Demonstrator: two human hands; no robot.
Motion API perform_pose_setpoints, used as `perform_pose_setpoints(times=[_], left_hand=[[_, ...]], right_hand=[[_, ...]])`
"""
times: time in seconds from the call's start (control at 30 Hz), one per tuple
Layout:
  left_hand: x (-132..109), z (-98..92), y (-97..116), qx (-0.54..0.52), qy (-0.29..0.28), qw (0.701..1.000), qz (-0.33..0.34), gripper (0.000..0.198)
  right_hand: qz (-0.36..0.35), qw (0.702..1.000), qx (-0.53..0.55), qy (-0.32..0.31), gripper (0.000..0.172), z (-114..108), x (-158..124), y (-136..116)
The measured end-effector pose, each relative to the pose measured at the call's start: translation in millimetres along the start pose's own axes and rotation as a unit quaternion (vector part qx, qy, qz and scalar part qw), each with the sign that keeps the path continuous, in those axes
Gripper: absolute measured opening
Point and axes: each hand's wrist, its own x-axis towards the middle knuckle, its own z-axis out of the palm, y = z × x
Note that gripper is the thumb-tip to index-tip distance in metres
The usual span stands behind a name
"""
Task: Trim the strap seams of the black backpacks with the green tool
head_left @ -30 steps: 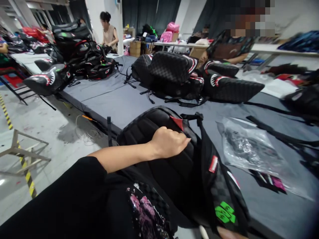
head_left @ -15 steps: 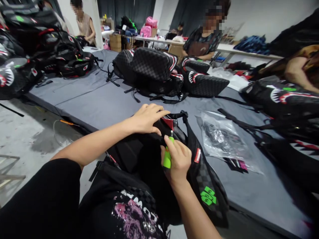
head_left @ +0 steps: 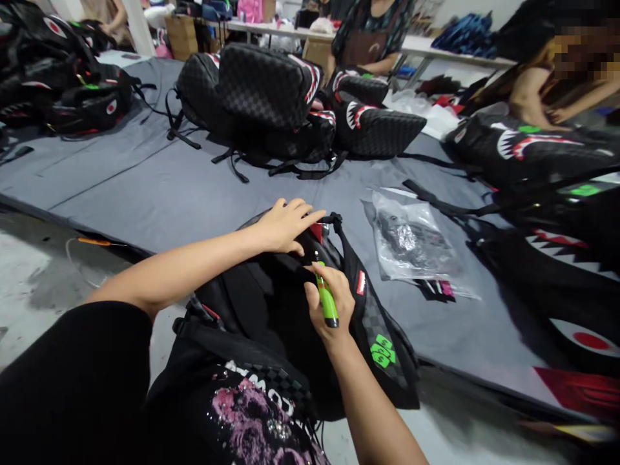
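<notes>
A black backpack lies at the table's near edge, against my body. It has a checkered panel, a small red label and green patches. My left hand rests on the bag's upper part, fingers spread and nothing gripped. Just right of it, my right hand is closed around a bright green pen-shaped tool with a black end and a small metallic tip. That tip points away from me, near my left thumb and below a patch of red lining; I cannot make out its exact kind.
Black shark-mouth backpacks are piled at the middle back, at left and at right. A clear plastic bag with dark contents lies right of my work on the grey-covered table. Other people stand across the table.
The view has tilted down and shifted to the right. My right hand has turned and its fingers have loosened, showing more of the green tool, which now leans the other way. My left hand stays on the bag.
</notes>
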Motion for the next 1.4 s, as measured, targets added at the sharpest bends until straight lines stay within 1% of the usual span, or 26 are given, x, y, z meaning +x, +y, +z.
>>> perform_pose_setpoints(times=[0.1,0.17,0.2,0.27,0.33,0.43,0.5,0.57,0.63,0.67,0.73,0.83,0.9,0.97,1.07,1.13,1.23,1.3,1.4], left_hand=[[-12.0,-8.2,9.9,0.026,-0.007,0.999,0.030,0.118],[-13.9,-11.3,15.8,0.051,-0.029,0.998,0.021,0.133],[-12.9,-11.3,17.9,0.061,-0.039,0.997,0.013,0.136],[-8.4,-8.3,20.0,0.070,-0.055,0.996,-0.003,0.135],[-3.2,-3.5,19.6,0.067,-0.060,0.996,-0.009,0.127],[1.4,1.9,17.0,0.064,-0.051,0.997,-0.004,0.114],[2.1,3.5,15.2,0.063,-0.039,0.997,-0.002,0.109],[2.1,4.6,13.8,0.059,-0.028,0.998,-0.002,0.106],[2.4,6.0,12.9,0.053,-0.022,0.998,-0.002,0.105],[2.7,6.7,12.6,0.051,-0.020,0.998,-0.002,0.104],[3.5,7.7,12.5,0.050,-0.019,0.999,-0.002,0.103],[5.4,7.3,12.9,0.056,-0.028,0.998,-0.011,0.100],[6.9,6.3,13.2,0.062,-0.044,0.997,-0.019,0.099],[8.8,5.6,13.3,0.066,-0.060,0.996,-0.025,0.098],[11.5,6.4,12.8,0.066,-0.070,0.995,-0.029,0.098],[12.7,7.8,12.0,0.061,-0.072,0.995,-0.027,0.098],[13.1,10.4,10.4,0.052,-0.072,0.996,-0.025,0.099],[13.1,12.4,9.1,0.049,-0.060,0.997,-0.017,0.105],[15.1,16.5,7.0,0.050,-0.036,0.997,0.037,0.116]], right_hand=[[-0.018,0.999,0.036,0.030,0.034,1.2,1.4,-2.5],[-0.029,0.998,0.053,0.034,0.035,0.4,0.5,-5.4],[-0.028,0.997,0.059,0.032,0.036,-0.3,-0.4,-6.0],[-0.018,0.997,0.069,0.019,0.038,-1.4,-2.3,-4.6],[-0.001,0.997,0.074,-0.001,0.043,-1.5,-4.3,0.0],[0.063,0.992,0.113,-0.011,0.049,-2.6,-5.4,7.5],[0.110,0.987,0.119,-0.007,0.044,-7.6,-2.3,10.2],[0.126,0.989,0.079,-0.024,0.029,-17.8,5.6,11.2],[0.122,0.989,0.039,-0.073,0.018,-31.2,17.6,12.6],[0.122,0.986,0.040,-0.102,0.018,-37.6,24.6,13.9],[0.135,0.974,0.074,-0.165,0.023,-47.0,40.0,17.9],[0.153,0.946,0.099,-0.267,0.029,-49.6,63.2,24.1],[0.140,0.930,0.067,-0.332,0.025,-47.0,75.6,25.1],[0.106,0.922,0.004,-0.373,0.020,-45.8,82.7,22.7],[0.050,0.920,-0.080,-0.380,0.022,-49.3,82.4,17.0],[0.038,0.923,-0.098,-0.369,0.026,-52.4,78.1,15.2],[0.050,0.927,-0.084,-0.363,0.027,-53.9,72.4,17.0],[0.058,0.929,-0.065,-0.359,0.026,-53.4,71.0,19.6],[0.061,0.932,-0.047,-0.353,0.026,-53.0,71.8,22.2]])
